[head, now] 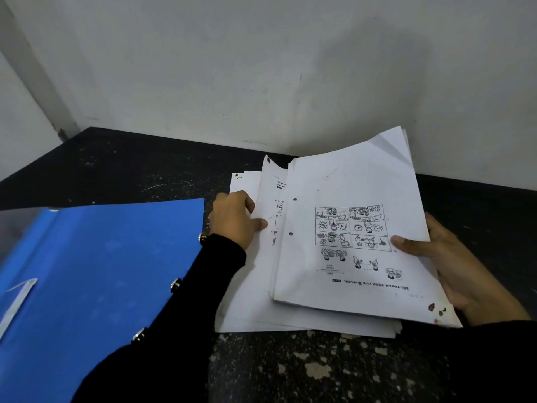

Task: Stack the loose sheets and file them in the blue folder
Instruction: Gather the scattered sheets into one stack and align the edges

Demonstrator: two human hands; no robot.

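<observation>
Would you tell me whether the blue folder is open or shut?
Shut: the blue folder lies flat, only its plain cover showing, no sheets or rings visible.

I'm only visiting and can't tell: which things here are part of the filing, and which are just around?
Part of the job:
- sheets, an uneven pile held by both hands
- blue folder, lying beside the pile
- left hand
- right hand

Just around:
- dark speckled table
- white wall

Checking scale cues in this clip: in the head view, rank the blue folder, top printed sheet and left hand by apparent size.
1. blue folder, though cut off by the frame and nearer the camera.
2. top printed sheet.
3. left hand, clearly smallest.
</observation>
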